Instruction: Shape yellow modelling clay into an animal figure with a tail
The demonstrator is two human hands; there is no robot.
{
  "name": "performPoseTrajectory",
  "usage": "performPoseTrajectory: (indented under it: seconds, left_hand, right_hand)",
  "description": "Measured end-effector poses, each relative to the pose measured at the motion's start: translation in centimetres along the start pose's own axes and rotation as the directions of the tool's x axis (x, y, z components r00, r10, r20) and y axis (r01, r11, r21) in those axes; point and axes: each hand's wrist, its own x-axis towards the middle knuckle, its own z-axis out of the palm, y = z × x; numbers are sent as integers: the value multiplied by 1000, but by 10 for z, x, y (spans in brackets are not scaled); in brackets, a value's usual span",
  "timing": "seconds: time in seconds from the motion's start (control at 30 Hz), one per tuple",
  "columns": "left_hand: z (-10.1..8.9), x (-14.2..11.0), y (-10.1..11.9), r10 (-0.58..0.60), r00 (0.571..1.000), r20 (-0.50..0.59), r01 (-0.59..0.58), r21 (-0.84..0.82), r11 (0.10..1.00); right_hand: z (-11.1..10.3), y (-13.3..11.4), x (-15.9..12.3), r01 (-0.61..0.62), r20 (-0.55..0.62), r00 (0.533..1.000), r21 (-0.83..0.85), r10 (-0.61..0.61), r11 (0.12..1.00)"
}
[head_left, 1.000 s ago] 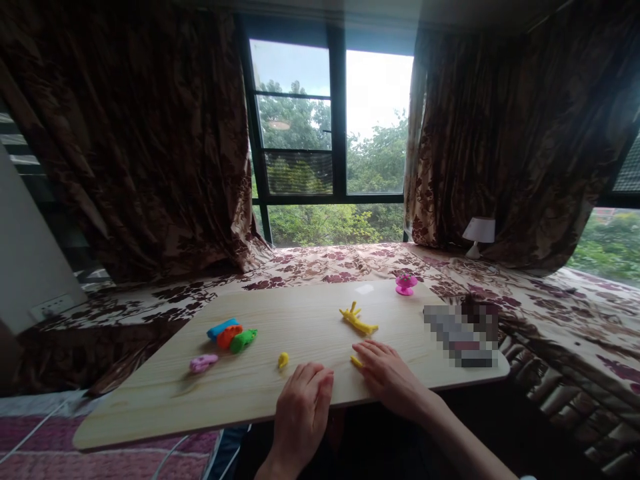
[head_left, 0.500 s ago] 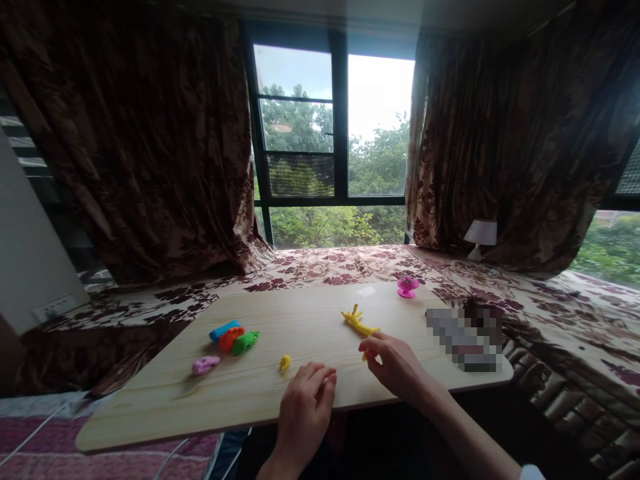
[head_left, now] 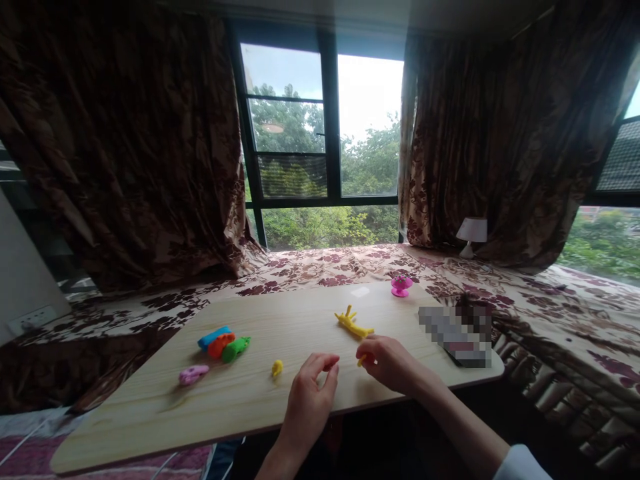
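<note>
My right hand [head_left: 389,363] pinches a small piece of yellow modelling clay [head_left: 361,361] between thumb and fingers, just above the table. Right beyond those fingers lies a branched yellow clay shape [head_left: 354,324], like a stem with several prongs at its far end. My left hand [head_left: 311,390] is over the front of the table, fingers curved and thumb apart from them, with nothing seen between. To its left sits a little yellow clay lump [head_left: 277,367].
On the left of the wooden table [head_left: 150,393] lie blue [head_left: 214,337], orange [head_left: 221,346], green [head_left: 236,349] and pink clay lumps [head_left: 193,375]. A pink mushroom-like model [head_left: 401,286] stands at the back edge. A blurred-out item [head_left: 457,337] lies at right.
The thumb and fingers of my left hand have spread apart. My right hand still pinches the yellow clay piece, which shows more clearly now. The view has shifted slightly right.
</note>
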Motion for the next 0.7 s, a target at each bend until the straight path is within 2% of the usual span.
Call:
performPoseTrajectory:
  seconds: [0.17, 0.27, 0.33, 0.43, 0.57, 0.7]
  left_hand:
    - [7, -9, 15, -174, 982, 72, 187, -253, 949]
    - [5, -10, 18, -228, 971, 65, 236, -354, 905]
    - [2, -9, 21, -243, 970, 27, 238, -323, 916]
    - [-4, -7, 28, -194, 980, -31, 183, -213, 960]
    - [-5, -6, 36, -172, 985, 20, 172, -231, 958]
    - [-5, -7, 30, -251, 966, 56, 256, -298, 920]
  right_hand:
    - [-2, -16, -9, 34, -49, 998, 198, -25, 980]
    - [-1, -26, -13, 49, -61, 998, 265, -34, 963]
    - [-3, -32, -15, 69, -115, 992, 249, -41, 966]
    - [-6, -40, -16, 107, -194, 978, 169, -74, 980]
    - [-2, -43, -15, 91, -142, 987, 148, -70, 985]
    - [7, -31, -15, 27, -131, 991, 150, -7, 988]
